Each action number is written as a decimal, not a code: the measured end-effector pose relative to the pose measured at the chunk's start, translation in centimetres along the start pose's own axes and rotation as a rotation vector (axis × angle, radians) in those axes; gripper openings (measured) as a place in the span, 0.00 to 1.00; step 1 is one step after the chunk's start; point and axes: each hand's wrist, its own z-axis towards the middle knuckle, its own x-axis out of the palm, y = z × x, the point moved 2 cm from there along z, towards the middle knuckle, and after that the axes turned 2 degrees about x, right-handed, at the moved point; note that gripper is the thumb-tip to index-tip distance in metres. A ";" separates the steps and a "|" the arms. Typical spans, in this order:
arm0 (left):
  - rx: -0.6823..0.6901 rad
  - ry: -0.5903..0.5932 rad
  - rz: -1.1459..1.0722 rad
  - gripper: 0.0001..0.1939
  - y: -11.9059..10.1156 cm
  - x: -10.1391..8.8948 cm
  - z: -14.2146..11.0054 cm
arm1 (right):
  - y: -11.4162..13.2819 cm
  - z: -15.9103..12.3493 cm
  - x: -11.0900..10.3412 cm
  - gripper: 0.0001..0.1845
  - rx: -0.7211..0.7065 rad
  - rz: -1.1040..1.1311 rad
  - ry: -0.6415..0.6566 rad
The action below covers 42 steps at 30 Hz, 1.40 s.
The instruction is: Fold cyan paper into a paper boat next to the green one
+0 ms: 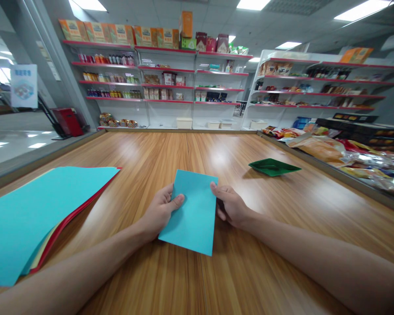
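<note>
A rectangular piece of turquoise paper (193, 214) is held up over the middle of the wooden table, its face toward me. My left hand (160, 209) pinches its left edge, thumb on the front and fingers behind. At the upper right edge my right hand (231, 203) grips it between the thumb and curled fingers. Whether the paper is folded into layers I cannot tell. To the left lies a stack of large coloured sheets (49, 201), turquoise on top, with cream and red edges showing beneath. On the right, beyond my right hand, rests a folded green paper boat (274, 167).
The wooden table (144, 153) has a raised dark rim. Snack packets (335, 153) are heaped beyond its right edge. Shelves (166, 68) of boxes, bottles and packets stand behind. A sign board (24, 85) and a red box (68, 121) are at far left.
</note>
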 end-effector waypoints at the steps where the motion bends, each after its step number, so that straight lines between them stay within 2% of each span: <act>1: 0.001 -0.002 0.003 0.22 0.0 0.0 0.0 | 0.0 0.0 0.0 0.32 0.001 0.005 0.003; 7: 0.009 0.026 0.024 0.21 0.0 0.0 -0.2 | 0.1 0.2 -0.2 0.31 -0.045 0.056 -0.137; 12: -0.002 0.033 0.020 0.21 -0.2 0.1 -0.3 | 0.1 0.3 -0.3 0.31 -0.032 0.062 -0.111; 18: -0.002 0.068 0.046 0.20 -0.2 0.2 -0.2 | 0.5 0.4 -0.9 0.31 -0.153 -0.056 -0.312; 22: 0.011 0.071 0.041 0.20 -0.1 0.0 -0.1 | 0.2 0.6 -0.9 0.32 -0.069 -0.001 -0.255; 24: 0.010 0.071 0.045 0.20 -0.1 0.0 -0.1 | 0.2 0.5 -0.9 0.33 -0.078 -0.033 -0.235; 30: 0.030 0.043 0.114 0.20 -0.3 0.0 -0.2 | 0.8 -0.2 -0.7 0.34 -0.207 -0.381 -0.249; 33: 0.041 0.031 0.152 0.20 -0.3 -0.1 -0.1 | 0.8 -0.3 -0.7 0.35 -0.236 -0.482 -0.275; 42: 0.044 -0.004 0.146 0.19 0.0 -0.4 -0.1 | 0.8 -0.5 -0.3 0.36 -0.165 -0.468 -0.157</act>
